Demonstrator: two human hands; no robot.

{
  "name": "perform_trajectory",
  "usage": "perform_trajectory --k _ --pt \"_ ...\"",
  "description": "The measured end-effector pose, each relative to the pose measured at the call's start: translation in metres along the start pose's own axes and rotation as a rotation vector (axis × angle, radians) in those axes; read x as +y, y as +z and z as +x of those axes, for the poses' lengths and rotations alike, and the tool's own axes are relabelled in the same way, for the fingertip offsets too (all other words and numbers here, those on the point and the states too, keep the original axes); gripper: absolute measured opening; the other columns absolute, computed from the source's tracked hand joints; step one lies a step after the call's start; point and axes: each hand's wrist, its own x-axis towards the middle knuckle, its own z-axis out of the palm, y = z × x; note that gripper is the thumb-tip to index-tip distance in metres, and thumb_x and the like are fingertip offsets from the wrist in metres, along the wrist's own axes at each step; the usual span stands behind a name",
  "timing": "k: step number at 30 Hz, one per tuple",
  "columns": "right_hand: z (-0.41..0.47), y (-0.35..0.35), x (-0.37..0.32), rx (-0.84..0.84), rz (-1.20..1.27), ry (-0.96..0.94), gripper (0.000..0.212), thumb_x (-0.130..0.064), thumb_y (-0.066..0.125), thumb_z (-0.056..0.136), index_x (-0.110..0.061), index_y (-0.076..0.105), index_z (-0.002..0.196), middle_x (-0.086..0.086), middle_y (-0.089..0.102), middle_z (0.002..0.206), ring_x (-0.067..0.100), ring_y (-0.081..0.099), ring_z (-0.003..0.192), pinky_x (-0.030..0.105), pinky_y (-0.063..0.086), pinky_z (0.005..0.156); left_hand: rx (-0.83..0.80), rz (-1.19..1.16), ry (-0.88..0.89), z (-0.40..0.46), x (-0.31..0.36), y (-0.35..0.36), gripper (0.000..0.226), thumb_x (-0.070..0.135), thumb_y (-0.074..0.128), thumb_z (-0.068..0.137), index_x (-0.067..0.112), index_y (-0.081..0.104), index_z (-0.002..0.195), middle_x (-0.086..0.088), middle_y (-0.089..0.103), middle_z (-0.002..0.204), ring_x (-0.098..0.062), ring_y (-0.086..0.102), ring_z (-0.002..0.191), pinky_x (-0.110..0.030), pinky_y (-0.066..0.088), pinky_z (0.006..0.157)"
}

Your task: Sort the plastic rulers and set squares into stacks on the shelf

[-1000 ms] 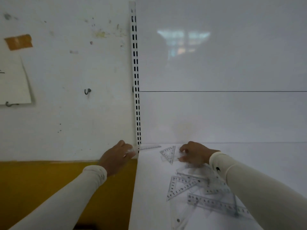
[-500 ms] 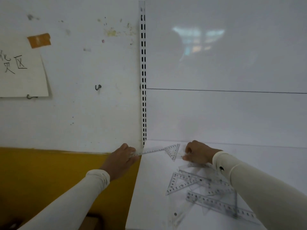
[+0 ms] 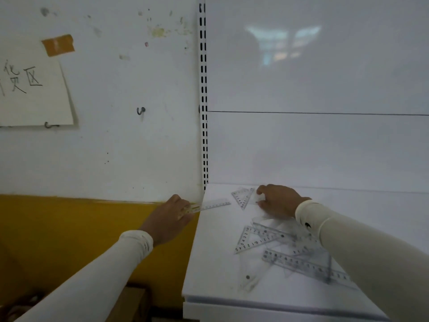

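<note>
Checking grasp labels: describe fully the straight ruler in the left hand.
The straight ruler is a narrow strip of clear plastic with fine dark graduation marks along one edge. It lies nearly flat and slightly slanted at the shelf's back left corner, its right end over the white surface, its left end sticking out past the shelf edge. There the left hand pinches it between its fingers. It looks separate from the small set square to its right.

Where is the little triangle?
In the head view, the little triangle lies at the back of the shelf, just left of the right hand.
</note>
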Motion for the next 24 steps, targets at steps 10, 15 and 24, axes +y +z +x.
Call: perform_trajectory --k 10,15,24 --pt "-0.015 -0.009 -0.018 -0.107 -0.071 0.155 0.055 -0.055 0.038 0.096 -0.019 0.043 0.137 0.009 0.044 0.133 0.027 0.05 0.119 0.04 0.042 0.099 0.007 -0.052 0.128 0.002 -0.023 -0.014 0.028 0.037 0.043 0.099 0.018 0.055 0.115 0.003 0.047 0.106 -0.012 0.05 0.08 -0.025 0.043 0.071" --pt "-0.019 -0.017 -0.033 -0.06 -0.119 0.214 0.053 -0.049 0.043 0.097 -0.016 0.044 0.137 0.008 0.045 0.132 0.026 0.05 0.119 0.038 0.042 0.099 0.008 -0.081 0.189 0.006 -0.04 -0.012 0.03 0.041 0.043 0.098 0.022 0.054 0.118 0.008 0.045 0.103 -0.008 0.05 0.073 -0.021 0.039 0.065" --pt "-0.017 -0.008 -0.051 -0.05 0.002 0.378 0.042 -0.04 0.047 0.096 -0.023 0.044 0.134 0.001 0.05 0.137 0.022 0.05 0.122 0.034 0.04 0.101 -0.036 -0.113 0.26 -0.007 -0.063 -0.009 0.029 0.041 0.041 0.099 0.02 0.056 0.111 0.005 0.046 0.1 -0.01 0.049 0.076 -0.023 0.043 0.068"
